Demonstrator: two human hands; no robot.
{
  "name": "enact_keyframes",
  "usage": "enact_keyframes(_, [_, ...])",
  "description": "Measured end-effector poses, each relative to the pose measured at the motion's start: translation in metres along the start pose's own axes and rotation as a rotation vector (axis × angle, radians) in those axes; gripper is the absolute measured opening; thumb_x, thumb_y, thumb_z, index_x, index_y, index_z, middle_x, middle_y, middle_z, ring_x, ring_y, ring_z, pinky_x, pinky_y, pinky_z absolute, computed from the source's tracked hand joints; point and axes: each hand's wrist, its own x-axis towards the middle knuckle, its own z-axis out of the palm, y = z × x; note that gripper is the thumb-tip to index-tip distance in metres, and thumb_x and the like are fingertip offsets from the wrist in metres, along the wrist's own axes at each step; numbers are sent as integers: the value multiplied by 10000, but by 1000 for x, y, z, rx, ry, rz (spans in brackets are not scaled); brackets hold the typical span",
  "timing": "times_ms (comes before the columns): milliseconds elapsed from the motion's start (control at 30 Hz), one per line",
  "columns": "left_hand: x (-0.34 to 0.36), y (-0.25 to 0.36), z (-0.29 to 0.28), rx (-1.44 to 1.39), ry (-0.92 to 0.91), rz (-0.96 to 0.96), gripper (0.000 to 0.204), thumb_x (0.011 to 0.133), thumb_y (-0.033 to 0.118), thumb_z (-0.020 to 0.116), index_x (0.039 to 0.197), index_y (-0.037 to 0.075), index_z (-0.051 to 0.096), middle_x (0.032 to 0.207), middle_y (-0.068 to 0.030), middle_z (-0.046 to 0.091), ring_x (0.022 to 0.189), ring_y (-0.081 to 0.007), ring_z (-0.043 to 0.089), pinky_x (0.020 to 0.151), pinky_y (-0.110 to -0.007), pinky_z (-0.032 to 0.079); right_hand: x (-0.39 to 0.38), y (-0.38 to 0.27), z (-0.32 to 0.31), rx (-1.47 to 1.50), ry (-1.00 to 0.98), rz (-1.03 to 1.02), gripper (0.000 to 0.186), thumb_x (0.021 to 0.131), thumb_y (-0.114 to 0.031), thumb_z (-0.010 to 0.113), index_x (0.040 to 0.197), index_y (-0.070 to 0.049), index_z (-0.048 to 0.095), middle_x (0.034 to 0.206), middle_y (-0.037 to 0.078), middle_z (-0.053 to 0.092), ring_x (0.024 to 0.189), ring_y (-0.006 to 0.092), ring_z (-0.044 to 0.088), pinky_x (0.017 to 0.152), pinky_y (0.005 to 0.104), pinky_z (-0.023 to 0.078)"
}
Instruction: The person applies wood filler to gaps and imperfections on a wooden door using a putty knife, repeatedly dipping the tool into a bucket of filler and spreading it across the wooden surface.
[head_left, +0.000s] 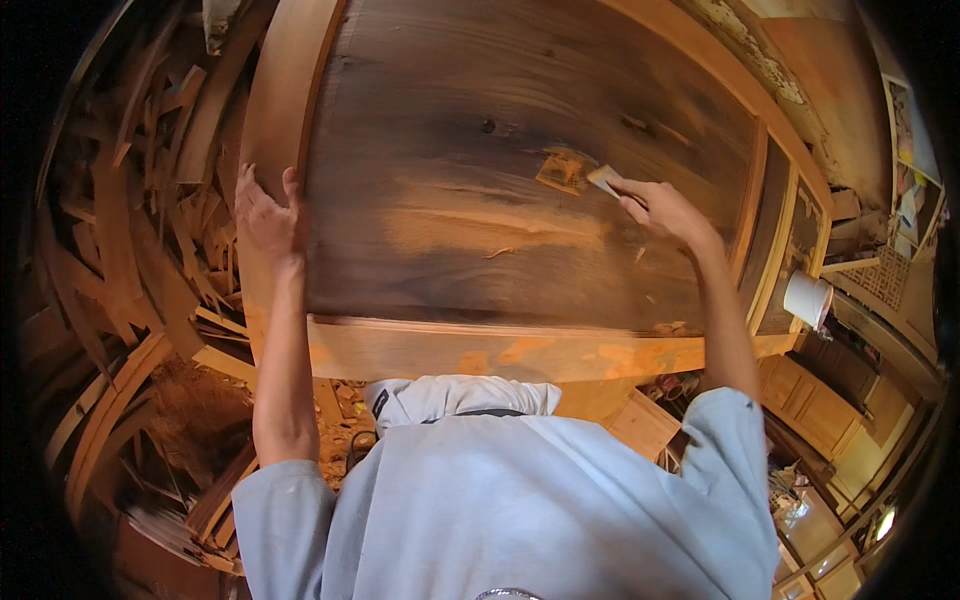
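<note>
A large wooden panel (pixel 440 160), dark brown with orange smears, lies before me inside a lighter wood frame (pixel 285 110). My right hand (pixel 660 208) is closed round a putty knife (pixel 604 180) with a pale, flat blade, held low over the panel. Just left of the blade is a squarish patch of orange-brown filler (pixel 562 172); whether it lies loose or is spread on the wood I cannot tell. My left hand (pixel 270 215) is at the frame's left rail, thumb and fingers apart, holding nothing. A small curl of orange material (pixel 500 252) sits near the panel's middle.
Scrap wood strips (pixel 130 250) are heaped along the left side. A white tub (pixel 806 298) stands by the frame's right end. Wooden cabinet doors (pixel 815 400) are at the lower right, and shavings (pixel 345 410) lie below the near rail.
</note>
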Motion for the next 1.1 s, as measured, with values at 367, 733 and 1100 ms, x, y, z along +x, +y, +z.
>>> enact_keyframes(367, [-1, 0, 5, -40, 19, -5, 701, 946, 557, 519, 1332, -28, 494, 1397, -208, 493, 1325, -363, 427, 1113, -460, 317, 25, -122, 120, 352, 521, 192, 447, 1002, -169, 450, 1439, -81, 469, 935, 297, 621, 860, 453, 640, 821, 506, 521])
enact_keyframes(733, [-2, -6, 2, -46, 25, 0, 736, 955, 583, 491, 1353, -36, 485, 1409, -235, 478, 1338, -384, 410, 1116, -471, 321, 13, -121, 96, 242, 362, 116, 396, 985, -187, 490, 1367, -106, 551, 1027, 320, 635, 942, 447, 648, 834, 512, 515])
enact_keyframes(1100, [-1, 0, 5, -120, 45, -12, 702, 952, 563, 499, 1328, -30, 496, 1386, -222, 506, 1314, -387, 437, 1109, -465, 323, 57, -105, -2, -305, 55, -168, 237, 926, -215, 535, 1136, -202, 644, 895, 177, 680, 883, 383, 660, 737, 494, 518])
